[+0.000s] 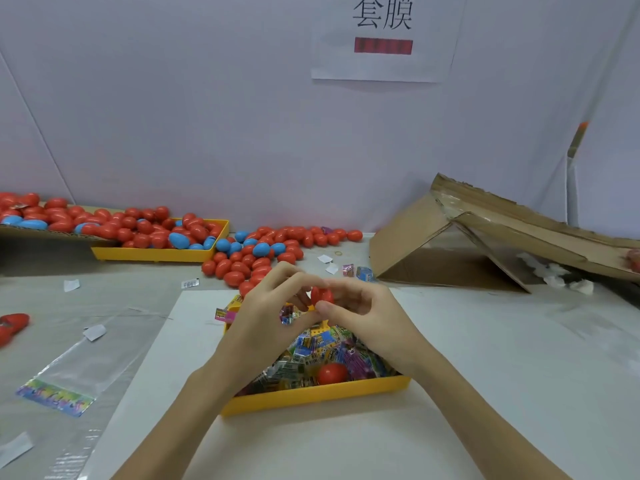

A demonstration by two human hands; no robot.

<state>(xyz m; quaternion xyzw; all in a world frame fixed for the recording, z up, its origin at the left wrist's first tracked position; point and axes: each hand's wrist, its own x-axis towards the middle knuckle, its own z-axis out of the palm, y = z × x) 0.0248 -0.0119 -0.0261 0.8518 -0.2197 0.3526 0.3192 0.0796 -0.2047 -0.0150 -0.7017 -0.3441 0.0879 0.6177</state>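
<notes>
Both my hands meet above a yellow tray [311,393] and hold one red plastic egg [322,295] between them. My left hand [273,313] curls its fingers round the egg's left side, with a small shiny wrapped packet [286,314] tucked against its palm. My right hand [360,311] pinches the egg from the right with thumb and fingers. The tray under them is full of several small colourful wrapped packets [318,355], and one more red egg [332,373] lies in it near the front wall.
A second yellow tray [156,254] at the back left overflows with red and blue eggs, and a loose pile of eggs [263,254] lies beside it. Torn cardboard box [450,251] at the right. Clear film bags [79,362] and paper scraps at the left.
</notes>
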